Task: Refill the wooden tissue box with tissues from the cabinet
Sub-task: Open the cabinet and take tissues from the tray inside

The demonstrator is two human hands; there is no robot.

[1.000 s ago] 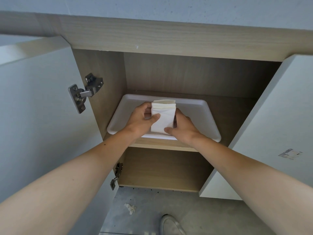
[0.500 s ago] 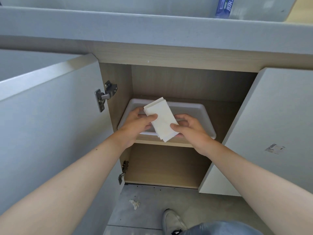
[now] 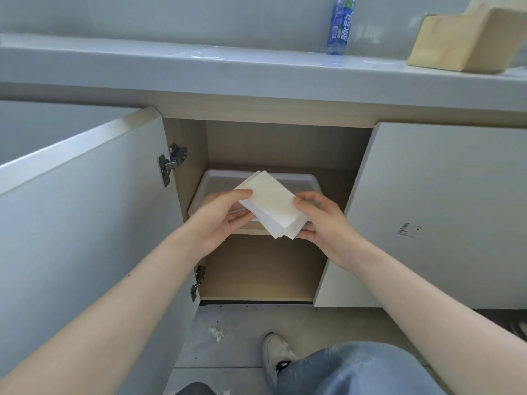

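— What have you got there?

— A stack of tissues (image 3: 269, 205), held between both my hands in front of the open cabinet (image 3: 273, 143). It's a flat, cream-white rectangular wad, several folded sheets thick, tilted so one corner points down and the layered edges show along its lower side

— How are you gripping it?

— My left hand (image 3: 221, 213) pinches the stack's left end, thumb on top, fingers underneath. My right hand (image 3: 323, 220) clasps the right end the same way, thumb over the top edge

— And where is that against the cabinet?

— Just outside its opening, level with the middle shelf. Behind the stack, on that shelf, sits a white plastic tray (image 3: 302, 179); the tissues are above its front rim, and I can't tell whether they touch it. The compartment below the shelf is bare wood

— The doors?

— Both swung open: the left door (image 3: 85, 223) juts toward me with its metal hinge (image 3: 171, 163) showing, the right door (image 3: 427, 212) carries a small printed label

— What's above the cabinet?

— A pale grey countertop (image 3: 228, 72). On it, to the right of the cabinet, stands the wooden tissue box (image 3: 459, 41), and a blue drink bottle (image 3: 340, 25) stands just left of the box

— Below?

— Grey floor, a crumpled scrap of tissue (image 3: 216, 333) in front of the cabinet, my shoe (image 3: 275, 354) and my knee in jeans beside it
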